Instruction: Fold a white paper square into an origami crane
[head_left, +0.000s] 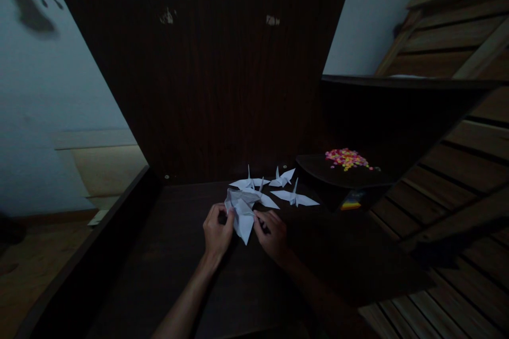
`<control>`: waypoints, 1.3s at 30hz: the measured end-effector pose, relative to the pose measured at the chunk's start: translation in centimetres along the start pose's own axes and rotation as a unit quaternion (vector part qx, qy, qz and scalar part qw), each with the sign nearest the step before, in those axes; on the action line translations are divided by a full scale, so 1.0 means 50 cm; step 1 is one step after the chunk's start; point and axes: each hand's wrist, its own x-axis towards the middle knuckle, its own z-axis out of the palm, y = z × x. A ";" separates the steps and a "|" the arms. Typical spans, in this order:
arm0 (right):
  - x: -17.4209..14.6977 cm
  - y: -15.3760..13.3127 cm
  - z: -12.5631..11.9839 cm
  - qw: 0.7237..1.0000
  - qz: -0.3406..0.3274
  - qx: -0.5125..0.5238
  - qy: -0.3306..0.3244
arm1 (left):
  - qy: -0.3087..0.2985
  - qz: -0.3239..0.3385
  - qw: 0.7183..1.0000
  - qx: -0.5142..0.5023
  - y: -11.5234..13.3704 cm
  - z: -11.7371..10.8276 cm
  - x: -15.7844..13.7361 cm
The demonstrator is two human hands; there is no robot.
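A partly folded white sheet of paper is held between my two hands, low over the dark desk. My left hand pinches its left edge between thumb and fingers. On the right edge, my right hand has thumb and forefinger closed on the paper. Just behind it stand several white paper cranes: one at the back left, one at the back right, one at the right. Another crane is partly hidden by the held paper.
Dark wooden desk top lies under my hands, with a tall back panel behind. A heap of small colourful pieces sits on a side shelf at right. A raised edge runs along the left. Wooden slats stand at far right.
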 end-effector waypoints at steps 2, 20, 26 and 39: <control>0.002 0.002 0.001 1.000 0.009 -0.002 0.000 | 0.001 0.003 1.000 0.002 0.000 -0.002 0.001; 0.017 -0.023 0.027 0.970 0.244 0.011 0.010 | -0.025 0.234 0.967 0.100 0.021 0.001 -0.028; 0.036 -0.036 0.018 0.956 0.294 0.013 0.020 | -0.018 0.213 0.975 0.058 0.035 -0.002 -0.032; 0.051 -0.032 0.009 0.845 0.462 0.259 0.076 | 0.030 -0.111 0.988 -0.105 0.048 -0.027 -0.047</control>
